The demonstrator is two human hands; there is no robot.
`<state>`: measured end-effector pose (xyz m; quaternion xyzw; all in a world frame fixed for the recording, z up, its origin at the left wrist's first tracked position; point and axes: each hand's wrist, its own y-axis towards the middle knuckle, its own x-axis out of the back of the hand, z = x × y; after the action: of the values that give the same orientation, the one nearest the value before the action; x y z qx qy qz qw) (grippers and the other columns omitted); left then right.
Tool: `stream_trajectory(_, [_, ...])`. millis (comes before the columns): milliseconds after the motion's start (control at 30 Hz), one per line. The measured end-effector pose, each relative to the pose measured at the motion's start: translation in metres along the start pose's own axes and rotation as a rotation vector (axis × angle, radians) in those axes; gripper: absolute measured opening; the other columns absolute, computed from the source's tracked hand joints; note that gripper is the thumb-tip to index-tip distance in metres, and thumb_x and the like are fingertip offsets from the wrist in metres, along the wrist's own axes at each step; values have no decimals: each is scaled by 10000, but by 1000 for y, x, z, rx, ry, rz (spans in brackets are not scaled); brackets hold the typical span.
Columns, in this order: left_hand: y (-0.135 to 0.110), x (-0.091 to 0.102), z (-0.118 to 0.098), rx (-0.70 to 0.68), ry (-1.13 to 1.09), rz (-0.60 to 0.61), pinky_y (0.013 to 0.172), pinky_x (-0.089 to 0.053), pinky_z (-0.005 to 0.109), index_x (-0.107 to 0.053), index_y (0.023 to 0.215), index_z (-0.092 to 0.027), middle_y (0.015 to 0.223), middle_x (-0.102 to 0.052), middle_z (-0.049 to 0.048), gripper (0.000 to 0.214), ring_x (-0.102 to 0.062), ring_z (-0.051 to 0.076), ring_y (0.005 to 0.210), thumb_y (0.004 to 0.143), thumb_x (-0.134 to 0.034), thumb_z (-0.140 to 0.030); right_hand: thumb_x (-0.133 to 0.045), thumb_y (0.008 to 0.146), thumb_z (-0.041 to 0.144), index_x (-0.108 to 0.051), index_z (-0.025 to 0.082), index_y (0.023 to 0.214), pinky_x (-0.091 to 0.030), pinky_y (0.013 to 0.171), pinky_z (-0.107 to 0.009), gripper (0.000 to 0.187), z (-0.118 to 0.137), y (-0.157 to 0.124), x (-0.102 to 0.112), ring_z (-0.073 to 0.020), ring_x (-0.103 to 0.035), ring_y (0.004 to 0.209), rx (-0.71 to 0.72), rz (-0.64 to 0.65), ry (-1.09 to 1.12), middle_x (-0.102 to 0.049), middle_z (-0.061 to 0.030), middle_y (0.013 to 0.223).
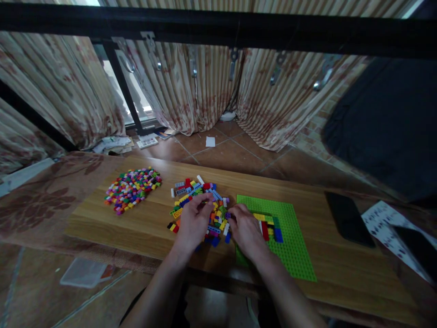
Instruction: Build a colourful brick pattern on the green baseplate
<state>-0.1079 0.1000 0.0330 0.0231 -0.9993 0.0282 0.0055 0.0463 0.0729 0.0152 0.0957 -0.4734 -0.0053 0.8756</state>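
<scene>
Above a pile of mixed building bricks point(217, 218) on the wooden table, my left hand point(195, 221) has its thumb and fingertips brought together. Whatever may be between them is too small to make out. My right hand point(248, 228) is at the pile's right side, its fingers curled round a small purple brick point(228, 215) at their tips. Under and beside that hand lies a green baseplate point(293, 248). Red, yellow, blue and green bricks point(269, 228) are joined on it, partly hidden by my right hand.
A heap of tiny colourful pieces point(133, 189) lies on the left of the wooden table point(150, 237). To the right are a black phone-like slab point(348, 218) and a printed sheet point(378, 218) with another dark device point(414, 248). A dark metal bar with hooks crosses above.
</scene>
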Motion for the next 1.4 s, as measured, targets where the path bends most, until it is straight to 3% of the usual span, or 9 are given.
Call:
stream_trajectory(200, [-4,-9,1,-50,38,80,718,-509,257,-688,1033,-156,940,-722,51,302,-659,171,794,792,-652,-336,-532,850,161,-616,207,949,-476,740,-304,138,8,-7,10,-173,-603,777,-13,-104,161,-628,-36,884])
stream_trajectory(367, [-8,-20,-2,-22,-4,256,772,-512,277,-708,983,-151,941,-721,50,285,-655,177,844,759,-692,-328,-541,849,182,-626,207,921,-456,657,-260,115,13,-15,21,-136,-572,673,0,-133,299,-618,-3,790])
stream_trajectory(600, [-13,-31,-10,260,-355,248,681,-494,255,-725,930,-147,919,-714,53,307,-637,145,763,649,-784,-256,-573,818,158,-654,219,956,-481,688,-250,171,10,-20,34,-130,-588,746,17,-204,465,-627,-6,853])
stream_trajectory(800, [-18,-39,-15,396,-534,346,666,-482,228,-727,925,-130,802,-707,57,354,-635,128,713,602,-828,-233,-605,810,179,-664,224,963,-504,710,-261,170,6,-22,39,-146,-603,828,10,-216,547,-633,-26,942])
stream_trajectory(1067, [-20,-47,-9,352,-438,325,613,-452,220,-712,905,-121,720,-655,30,357,-568,98,621,669,-789,-378,-550,825,167,-667,230,978,-510,733,-277,202,1,-24,43,-149,-625,790,-18,-225,404,-661,-22,899])
stream_trajectory(1400, [-21,-49,-10,310,-402,339,613,-440,226,-706,903,-128,698,-660,21,338,-570,100,626,658,-795,-343,-568,859,199,-663,232,994,-502,755,-284,169,-4,-24,47,-149,-629,795,-13,-177,379,-657,-22,902])
